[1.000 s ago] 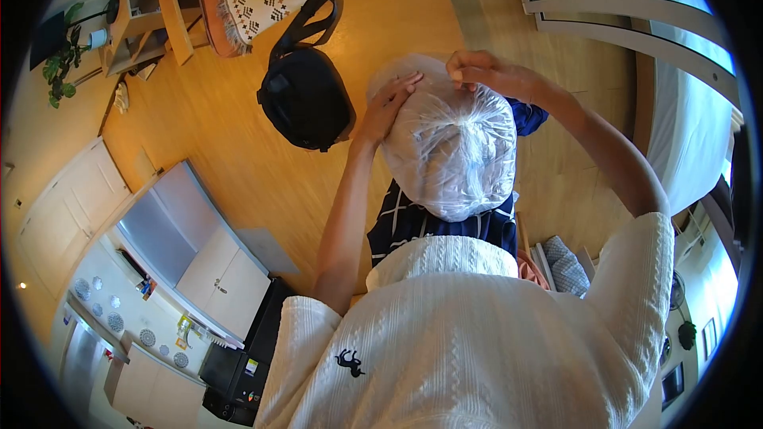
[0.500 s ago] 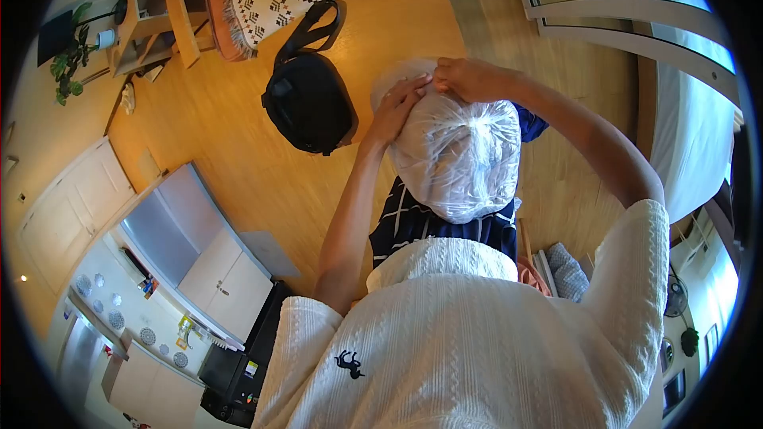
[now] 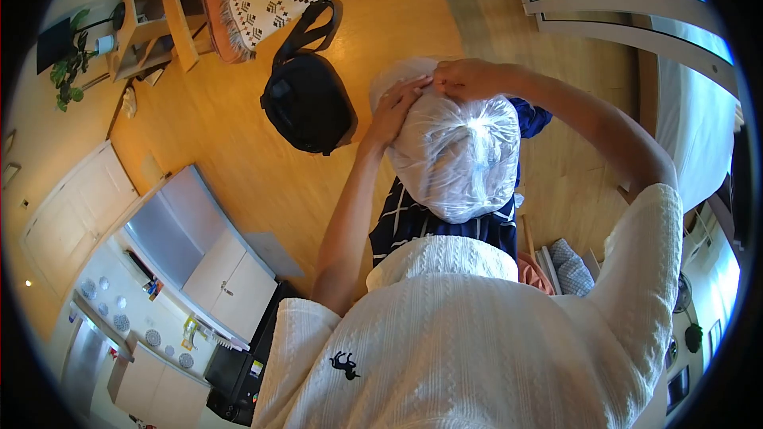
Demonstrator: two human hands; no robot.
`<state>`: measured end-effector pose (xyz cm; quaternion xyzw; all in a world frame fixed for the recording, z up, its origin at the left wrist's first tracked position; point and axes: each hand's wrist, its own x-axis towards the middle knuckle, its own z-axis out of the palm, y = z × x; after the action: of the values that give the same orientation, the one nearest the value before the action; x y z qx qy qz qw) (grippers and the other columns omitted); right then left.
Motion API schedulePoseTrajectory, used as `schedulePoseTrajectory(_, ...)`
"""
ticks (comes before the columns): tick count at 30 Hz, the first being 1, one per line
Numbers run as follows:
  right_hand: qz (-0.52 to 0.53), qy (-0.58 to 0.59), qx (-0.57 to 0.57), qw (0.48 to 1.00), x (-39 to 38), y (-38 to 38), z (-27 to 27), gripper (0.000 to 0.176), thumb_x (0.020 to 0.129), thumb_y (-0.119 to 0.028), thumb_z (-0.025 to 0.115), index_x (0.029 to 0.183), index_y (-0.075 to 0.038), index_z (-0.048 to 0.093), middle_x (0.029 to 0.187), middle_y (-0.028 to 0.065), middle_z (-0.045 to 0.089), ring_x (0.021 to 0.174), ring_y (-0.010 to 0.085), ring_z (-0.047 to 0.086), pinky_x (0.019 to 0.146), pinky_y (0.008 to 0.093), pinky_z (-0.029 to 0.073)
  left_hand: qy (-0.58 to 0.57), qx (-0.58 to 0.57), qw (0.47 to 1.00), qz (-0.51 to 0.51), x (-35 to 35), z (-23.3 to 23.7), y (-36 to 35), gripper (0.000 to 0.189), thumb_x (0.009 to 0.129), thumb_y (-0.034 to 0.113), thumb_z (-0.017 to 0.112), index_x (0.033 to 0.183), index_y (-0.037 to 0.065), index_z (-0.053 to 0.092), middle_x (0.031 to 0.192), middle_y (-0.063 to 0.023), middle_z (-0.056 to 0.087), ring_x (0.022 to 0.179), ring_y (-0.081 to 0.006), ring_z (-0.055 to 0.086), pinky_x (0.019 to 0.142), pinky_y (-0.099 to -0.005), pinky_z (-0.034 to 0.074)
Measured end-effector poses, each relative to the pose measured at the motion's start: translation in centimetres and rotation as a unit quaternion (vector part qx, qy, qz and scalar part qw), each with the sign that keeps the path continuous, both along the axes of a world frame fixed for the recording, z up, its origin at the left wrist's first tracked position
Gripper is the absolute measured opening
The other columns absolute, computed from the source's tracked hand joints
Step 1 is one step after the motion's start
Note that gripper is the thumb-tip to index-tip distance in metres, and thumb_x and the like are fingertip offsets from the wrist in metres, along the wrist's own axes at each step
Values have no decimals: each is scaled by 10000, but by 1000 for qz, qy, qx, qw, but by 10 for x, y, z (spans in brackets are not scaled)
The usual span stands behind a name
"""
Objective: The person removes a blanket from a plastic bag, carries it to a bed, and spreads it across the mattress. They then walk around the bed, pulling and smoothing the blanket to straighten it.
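A bulky bundle in clear, shiny plastic (image 3: 469, 167) rests in front of my body, between my arms. My left hand (image 3: 395, 110) lies on its upper left side with the fingers stretched out. At the top of the bundle my right hand (image 3: 465, 79) has its fingers pressed together in a pinch, close to the left fingertips; what it pinches is too small to tell. Dark blue cloth (image 3: 530, 121) shows at the right of the bundle.
A black bag with a strap (image 3: 308, 107) lies on the wooden table (image 3: 397, 12) left of the bundle. A patterned cover (image 3: 258, 0) is beyond it. Shelves (image 3: 147, 28) stand at the upper left, a fridge (image 3: 175, 218) at the lower left, and sliding door frames (image 3: 628, 12) at the upper right.
My right forearm and elbow have shifted slightly outward to the right. Both hands stay in nearly the same place on the bundle.
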<state>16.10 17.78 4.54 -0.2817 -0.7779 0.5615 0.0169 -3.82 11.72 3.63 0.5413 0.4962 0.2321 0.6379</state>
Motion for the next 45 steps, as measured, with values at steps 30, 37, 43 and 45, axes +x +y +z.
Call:
schedulePoseTrajectory(30, -286, -7, -123, 950, 15, -29, 22, 126, 762, -185, 574, 807, -77, 620, 828, 73, 592, 795, 184, 550, 701, 283, 416, 115, -47, 974, -187, 27, -10, 47, 393, 837, 334, 377, 1071, 59, 534, 1140, -101, 495, 1090, -208, 423, 943, -306, 272)
schedulePoseTrajectory(37, -442, 14, -177, 879, 9, -54, 22, 158, 804, -160, 538, 824, -8, 575, 747, 17, 549, 701, 99, 484, 649, 225, 386, -9, -54, 977, -206, 31, -47, 27, 433, 846, 307, 365, 1201, 65, 413, 1245, -87, 395, 1187, -198, 304, 996, -303, 188)
schedulePoseTrajectory(43, -390, 23, -188, 901, 19, -59, 38, 120, 810, -96, 496, 826, 18, 530, 724, 39, 533, 699, 101, 482, 634, 234, 394, 50, -62, 969, -234, 36, -46, 27, 419, 874, 270, 285, 1217, 57, 395, 1265, -84, 373, 1201, -192, 277, 1011, -317, 164)
schedulePoseTrajectory(45, -355, 12, -99, 930, 25, -58, 53, 82, 789, -52, 483, 798, 20, 520, 733, 81, 539, 692, 163, 510, 623, 267, 407, 28, -38, 969, -241, 31, -53, 27, 420, 877, 273, 271, 1215, 59, 399, 1268, -83, 370, 1198, -190, 283, 1011, -313, 164)
